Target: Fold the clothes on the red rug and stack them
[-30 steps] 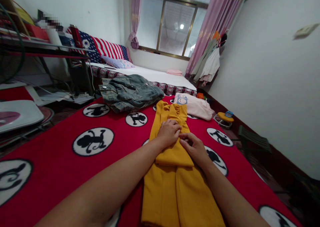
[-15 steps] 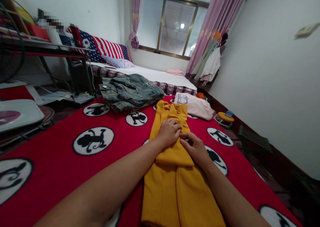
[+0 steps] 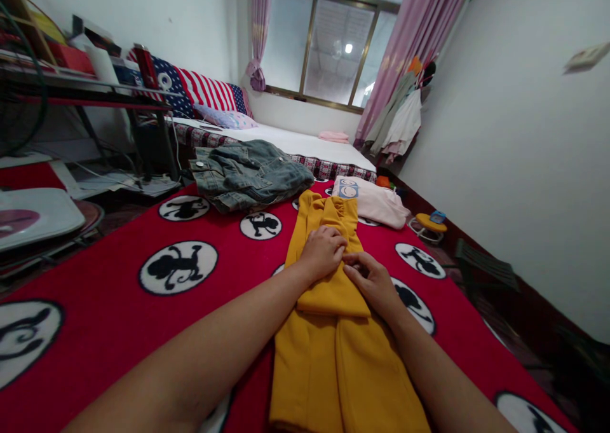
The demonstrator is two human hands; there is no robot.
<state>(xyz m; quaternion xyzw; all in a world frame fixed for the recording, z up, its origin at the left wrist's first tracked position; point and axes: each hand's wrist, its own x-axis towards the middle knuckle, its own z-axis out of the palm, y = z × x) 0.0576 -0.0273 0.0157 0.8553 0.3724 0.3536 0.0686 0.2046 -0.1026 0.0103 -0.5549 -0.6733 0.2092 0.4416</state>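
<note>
A mustard-yellow garment [image 3: 309,369] lies lengthwise in front of me, with a narrow part folded back over its middle and gathered cloth at its far end. My left hand [image 3: 324,252] rests palm down on the folded part, its fingers lying over the cloth. Close beside it on the right, my right hand [image 3: 374,283] has thumb and forefinger at the edge of the same fold, closed on the fabric. Both forearms cross the nearer cloth and hide some of its sides.
The garment lies on a red blanket [image 3: 229,274] with monkey prints. Beyond are a crumpled denim jacket [image 3: 257,173] and a folded pale pink garment [image 3: 374,204]. A desk [image 3: 95,94] stands left, a yellow-topped stool [image 3: 430,223] right, and a white-covered bed [image 3: 286,142] at the back.
</note>
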